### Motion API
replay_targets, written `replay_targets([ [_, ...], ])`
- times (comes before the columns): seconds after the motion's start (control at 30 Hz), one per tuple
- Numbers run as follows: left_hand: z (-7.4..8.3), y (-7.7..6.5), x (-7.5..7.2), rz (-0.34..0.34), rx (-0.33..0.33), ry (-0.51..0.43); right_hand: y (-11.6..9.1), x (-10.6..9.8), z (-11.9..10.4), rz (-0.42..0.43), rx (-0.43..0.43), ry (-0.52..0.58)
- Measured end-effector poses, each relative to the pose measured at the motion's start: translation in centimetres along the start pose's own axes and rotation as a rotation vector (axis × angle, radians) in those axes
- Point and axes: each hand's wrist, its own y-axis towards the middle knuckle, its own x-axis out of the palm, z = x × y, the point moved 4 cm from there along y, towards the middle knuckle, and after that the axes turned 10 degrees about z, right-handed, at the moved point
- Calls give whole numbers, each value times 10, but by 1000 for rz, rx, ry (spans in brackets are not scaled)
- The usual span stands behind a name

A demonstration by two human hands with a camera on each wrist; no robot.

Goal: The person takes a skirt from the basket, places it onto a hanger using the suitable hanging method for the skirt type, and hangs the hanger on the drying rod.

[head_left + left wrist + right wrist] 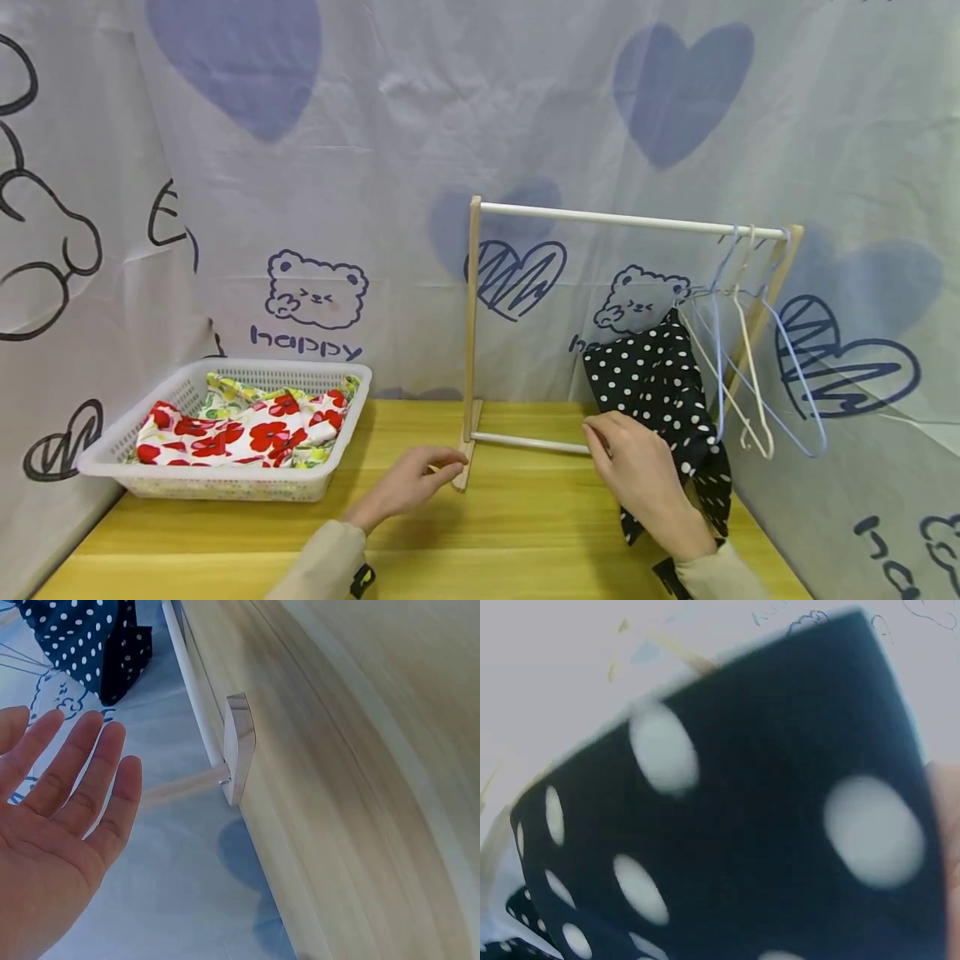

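Observation:
A black garment with white polka dots (645,375) hangs slantwise at the right end of a small clothes rack (600,216), its top by the hangers (757,358). My right hand (645,479) is in front of the garment, fingers loosely bent, with no cloth showing between thumb and fingers. In the right wrist view, the dotted cloth (765,787) fills most of the picture and only a sliver of hand shows. My left hand (412,485) is beside the rack's left foot (463,467). Its fingers are spread and the bare palm shows in the left wrist view.
A white plastic basket (217,485) stands on the left of the wooden table (420,550). Folded in it is cloth with red flowers (270,435), over yellow-green printed cloth (225,392). A white lower bar (532,443) joins the rack's feet. Printed curtains enclose the back and sides.

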Motion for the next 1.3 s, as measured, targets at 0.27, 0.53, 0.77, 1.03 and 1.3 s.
replay_targets([
  [0.27, -1, -2, -21, 46, -5, 57, -17, 27, -2, -98, 69, -7],
  [0.53, -7, -3, -76, 348, -135, 178, -38, 49, -9, -165, 151, 21],
  [0.77, -19, -15, -121, 548, -204, 382, -51, 72, -19, -205, 154, 33],
  [1.03, -51, -41, -151, 334, -467, 541, -62, 93, -33, -211, 185, 108],
  [1.3, -71, -44, -157, 190, -584, 450, -69, 106, -47, -255, 234, 200],
])
